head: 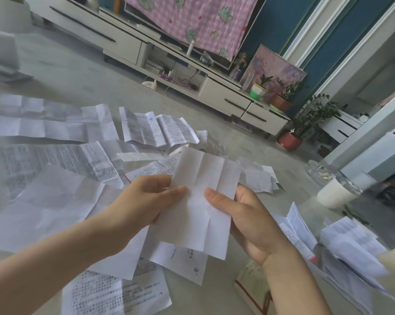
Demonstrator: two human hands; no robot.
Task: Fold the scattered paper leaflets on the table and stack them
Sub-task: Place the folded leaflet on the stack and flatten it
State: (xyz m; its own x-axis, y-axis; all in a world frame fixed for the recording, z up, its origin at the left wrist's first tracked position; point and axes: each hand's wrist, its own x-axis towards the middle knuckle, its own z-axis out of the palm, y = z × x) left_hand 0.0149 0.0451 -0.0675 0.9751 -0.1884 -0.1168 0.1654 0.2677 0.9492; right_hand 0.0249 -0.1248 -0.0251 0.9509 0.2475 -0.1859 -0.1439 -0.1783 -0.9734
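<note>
Though close, leaflet (196, 212) (far side hidden).

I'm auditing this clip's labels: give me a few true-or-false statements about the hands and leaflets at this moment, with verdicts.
1. The left hand and right hand both pinch one creased leaflet above the table. True.
2. The creased leaflet is crumpled into a ball. False: it is flat, showing fold lines.
3. Many scattered leaflets lie opened out on the table. True.
4. The white cup stands at the table's left side. False: it stands on the right.
</note>
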